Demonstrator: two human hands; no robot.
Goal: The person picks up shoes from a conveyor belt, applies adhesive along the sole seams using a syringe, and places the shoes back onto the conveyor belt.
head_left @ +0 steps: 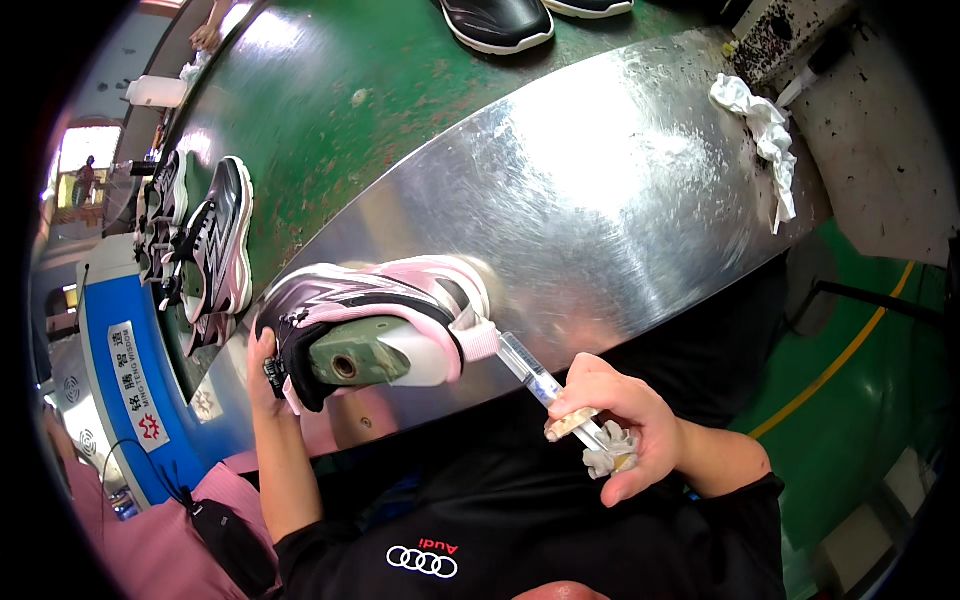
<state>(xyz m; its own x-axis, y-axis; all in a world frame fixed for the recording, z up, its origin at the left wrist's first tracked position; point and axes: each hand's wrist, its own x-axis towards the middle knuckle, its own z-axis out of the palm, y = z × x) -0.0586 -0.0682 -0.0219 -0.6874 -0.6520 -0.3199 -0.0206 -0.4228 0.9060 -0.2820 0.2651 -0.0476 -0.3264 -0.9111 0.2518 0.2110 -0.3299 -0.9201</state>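
Observation:
A pink, black and white sports shoe (400,290) lies tilted over the near edge of the metal plate, a green shoe last (345,355) filling its opening. My left hand (263,375) grips the shoe near its laces; most of the fingers are hidden behind it. In my right hand (630,420) is a clear syringe (532,372), its flanges and plunger end wrapped in whitish material. The syringe's tip meets or lies very close to the pink heel tab (478,342); whether they touch I cannot tell.
Shiny sheet metal (440,210) covers part of the green table (330,110). Several similar shoes (225,235) stand at the left, and black shoes (500,22) at the far edge. A crumpled white cloth (765,130) lies at the right beside a grey machine part (870,140). A white bottle (158,92) is far left.

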